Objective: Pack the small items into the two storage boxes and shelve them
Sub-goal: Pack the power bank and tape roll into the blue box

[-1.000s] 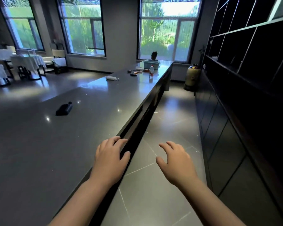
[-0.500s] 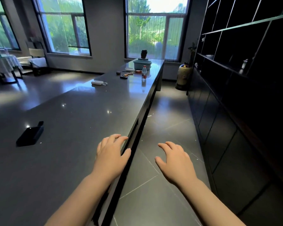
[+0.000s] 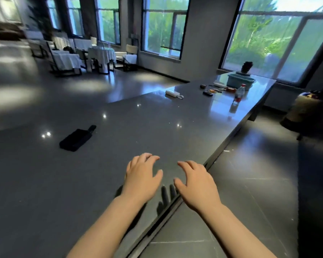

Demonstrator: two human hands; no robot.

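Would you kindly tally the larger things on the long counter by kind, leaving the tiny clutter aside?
Teal storage box: 1
Water bottle: 1
White power bank: 1
Black case: 1
Dark potted ornament: 1
Total: 5

Counter (image 3: 157, 131): glossy dark grey
Case (image 3: 76, 138): black
Box (image 3: 240, 81): teal
Bottle (image 3: 238, 94): clear, red label
Tablecloths (image 3: 65, 59): white

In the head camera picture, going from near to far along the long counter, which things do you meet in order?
Left hand and right hand → black case → white power bank → water bottle → teal box → dark plant.
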